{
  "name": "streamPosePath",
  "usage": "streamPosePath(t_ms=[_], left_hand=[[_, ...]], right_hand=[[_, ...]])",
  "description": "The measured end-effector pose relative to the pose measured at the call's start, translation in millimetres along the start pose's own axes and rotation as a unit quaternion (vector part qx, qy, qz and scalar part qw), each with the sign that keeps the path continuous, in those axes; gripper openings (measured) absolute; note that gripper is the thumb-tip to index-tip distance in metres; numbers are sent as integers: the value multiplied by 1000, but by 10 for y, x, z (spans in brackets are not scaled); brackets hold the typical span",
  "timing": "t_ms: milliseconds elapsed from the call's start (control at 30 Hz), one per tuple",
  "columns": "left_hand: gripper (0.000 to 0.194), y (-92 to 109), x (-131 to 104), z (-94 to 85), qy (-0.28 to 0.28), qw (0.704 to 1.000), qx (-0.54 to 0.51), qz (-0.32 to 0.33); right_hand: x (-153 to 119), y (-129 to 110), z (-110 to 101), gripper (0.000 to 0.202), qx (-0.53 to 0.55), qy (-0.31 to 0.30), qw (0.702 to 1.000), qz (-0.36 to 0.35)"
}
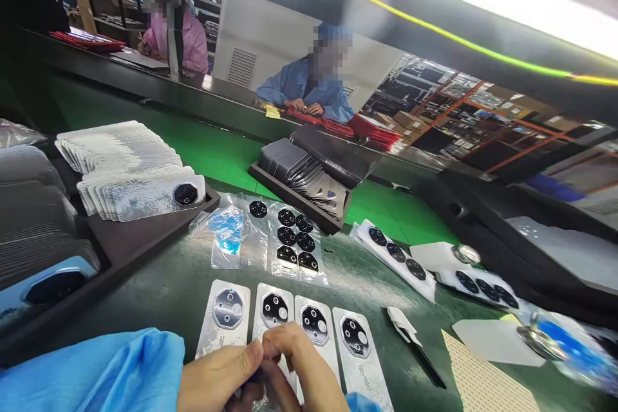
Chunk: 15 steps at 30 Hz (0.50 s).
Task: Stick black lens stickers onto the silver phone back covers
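Head view: left hand (216,373) meets right hand (311,367) by silver panels (367,370) (can't tell grips).

Two bare hands, left (217,376) and right (309,360), fingertips together over a row of four pale phone covers (362,351) with round-holed black camera plates; anything between the fingers hidden. Beyond the row: clear film (261,244) bearing seven black discs (287,235), beside blue film pieces (226,232). Far left: fanned pale covers (140,170). Behind the film: black tray (333,222) of covers. Right: black-handled tool (427,360), dotted sheet (483,376). Background: two people, one in pink (190,42), one in blue (290,87).
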<state>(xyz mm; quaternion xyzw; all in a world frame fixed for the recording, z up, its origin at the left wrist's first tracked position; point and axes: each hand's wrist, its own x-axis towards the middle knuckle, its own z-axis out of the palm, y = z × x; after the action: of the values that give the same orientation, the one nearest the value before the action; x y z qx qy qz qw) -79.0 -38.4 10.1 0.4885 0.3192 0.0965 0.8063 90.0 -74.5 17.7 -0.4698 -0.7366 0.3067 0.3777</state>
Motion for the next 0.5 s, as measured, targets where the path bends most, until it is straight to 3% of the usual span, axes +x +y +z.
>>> streamPosePath(t_ms=[100,233,367,500], left_hand=[[68,-24,-126,-107,69,983,152,81],[50,-124,-189,-189,86,914,363,162],[47,-243,-132,-208,53,869,425,248],[45,-315,-75,-226,55,857,434,272]], right_hand=[[215,103,61,16,25,-12,998,59],[491,421,264,20,-37,-21,996,85],[610,618,454,26,-50,-31,996,65],[627,618,489,23,-62,-38,996,53]])
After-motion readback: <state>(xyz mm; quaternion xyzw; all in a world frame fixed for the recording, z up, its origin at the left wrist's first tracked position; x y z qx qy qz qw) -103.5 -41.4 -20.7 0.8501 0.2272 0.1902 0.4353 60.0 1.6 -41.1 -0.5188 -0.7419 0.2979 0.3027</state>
